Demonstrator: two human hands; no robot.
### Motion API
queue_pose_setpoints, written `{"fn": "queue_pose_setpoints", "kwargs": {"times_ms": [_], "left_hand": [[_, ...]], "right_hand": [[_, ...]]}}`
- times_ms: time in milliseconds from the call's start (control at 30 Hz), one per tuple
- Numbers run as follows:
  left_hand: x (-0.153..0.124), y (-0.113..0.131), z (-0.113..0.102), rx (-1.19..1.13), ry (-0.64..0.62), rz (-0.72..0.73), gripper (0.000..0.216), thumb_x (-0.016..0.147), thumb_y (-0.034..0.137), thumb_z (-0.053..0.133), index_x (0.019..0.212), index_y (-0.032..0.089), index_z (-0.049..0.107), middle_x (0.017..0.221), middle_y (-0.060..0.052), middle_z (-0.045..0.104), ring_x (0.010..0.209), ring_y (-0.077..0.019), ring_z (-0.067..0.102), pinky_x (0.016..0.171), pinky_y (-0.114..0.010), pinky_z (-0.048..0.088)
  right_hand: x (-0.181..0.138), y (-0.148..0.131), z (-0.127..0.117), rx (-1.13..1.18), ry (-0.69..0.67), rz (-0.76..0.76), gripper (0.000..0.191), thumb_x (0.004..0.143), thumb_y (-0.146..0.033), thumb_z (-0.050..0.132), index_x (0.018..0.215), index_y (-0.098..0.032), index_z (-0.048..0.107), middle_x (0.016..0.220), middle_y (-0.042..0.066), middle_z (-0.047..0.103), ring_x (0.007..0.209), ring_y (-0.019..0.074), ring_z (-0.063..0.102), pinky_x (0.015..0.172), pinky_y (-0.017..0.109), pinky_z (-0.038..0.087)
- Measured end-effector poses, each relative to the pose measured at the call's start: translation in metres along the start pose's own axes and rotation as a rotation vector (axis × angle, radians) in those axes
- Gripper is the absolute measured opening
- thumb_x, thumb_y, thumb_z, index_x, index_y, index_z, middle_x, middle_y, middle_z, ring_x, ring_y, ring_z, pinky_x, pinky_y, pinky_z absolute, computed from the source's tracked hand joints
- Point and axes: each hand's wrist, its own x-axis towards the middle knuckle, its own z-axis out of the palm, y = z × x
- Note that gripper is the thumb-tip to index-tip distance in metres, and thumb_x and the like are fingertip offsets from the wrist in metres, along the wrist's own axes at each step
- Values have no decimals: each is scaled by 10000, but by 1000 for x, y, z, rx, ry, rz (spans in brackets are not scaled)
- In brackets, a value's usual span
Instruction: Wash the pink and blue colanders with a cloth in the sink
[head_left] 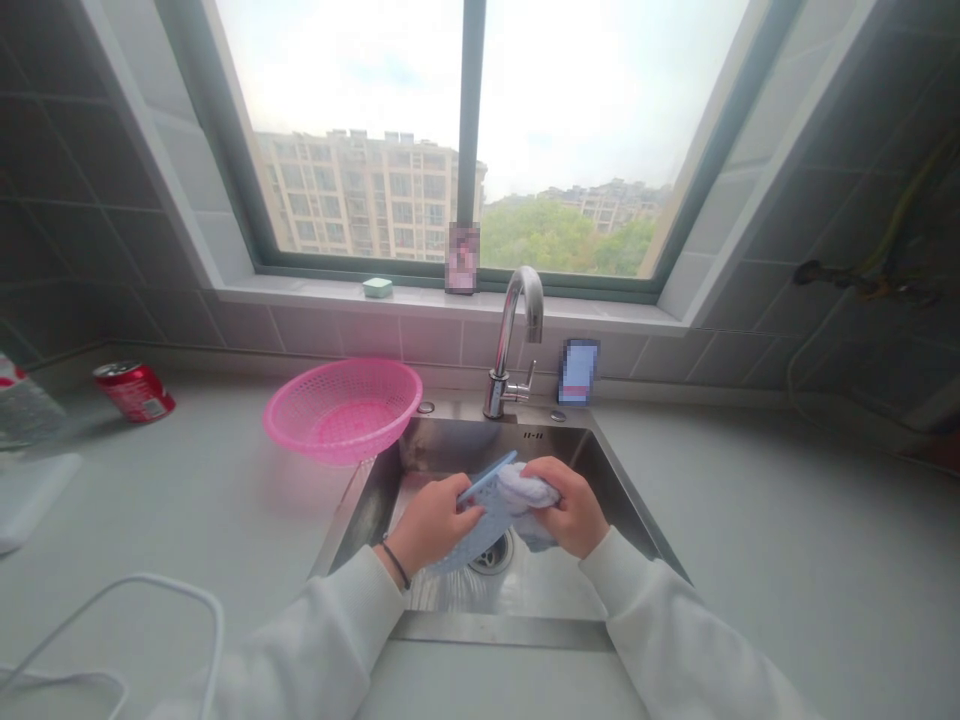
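Over the sink (495, 628), my left hand (433, 522) grips the rim of a light blue perforated basket (472, 535), which is held tilted. A dark band circles that wrist. My right hand (571, 508) is closed around a white and pale purple cloth (525, 490), pressed against the basket's right side. Part of the basket is hidden behind my hands and the cloth. Below them shows the round drain (495, 553). Behind the sink rises the chrome faucet (517, 330), its spout above and beyond my hands; no water flow is visible.
A pink basket (341, 375) overlaps the sink's back left corner. Further left lie a red can (135, 391) and a plastic bottle (26, 405). A phone (577, 371) leans at the back right; a green soap-like block (377, 288) sits on the sill. A white cable (172, 583) loops front left.
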Motion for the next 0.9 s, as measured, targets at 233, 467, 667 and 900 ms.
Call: {"fn": "queue_pose_setpoints", "kwargs": {"times_ms": [233,467,667,900], "left_hand": [[-1,0,0,-2,-4,1,188,833,324,612,718,201,527,648,35,524,630,-153,486,603,-268,271],[1,-1,-1,-4,-7,1,183,841,330,600,731,200,534,668,27,545,650,-158,499,613,-268,273],[-1,0,0,-13,-8,3,188,827,320,606,709,201,521,646,33,531,634,-153,491,603,-270,271],[-1,4,-2,-22,-15,3,151,833,310,602,742,197,561,681,13,588,661,-169,531,609,-272,287]], "right_hand": [[1,1,-1,-43,60,77,347,672,-118,598,977,-229,722,993,67,742,929,258,694,875,405,544],[2,8,1,-13,48,77,348,679,-128,605,990,-226,727,995,70,742,934,259,697,880,411,546],[0,-1,-1,62,-47,-75,331,691,-113,618,981,-226,733,1009,74,729,941,246,692,846,369,555],[3,2,-6,3,48,53,329,679,-128,626,974,-226,734,982,65,748,916,253,698,865,395,550]]}}
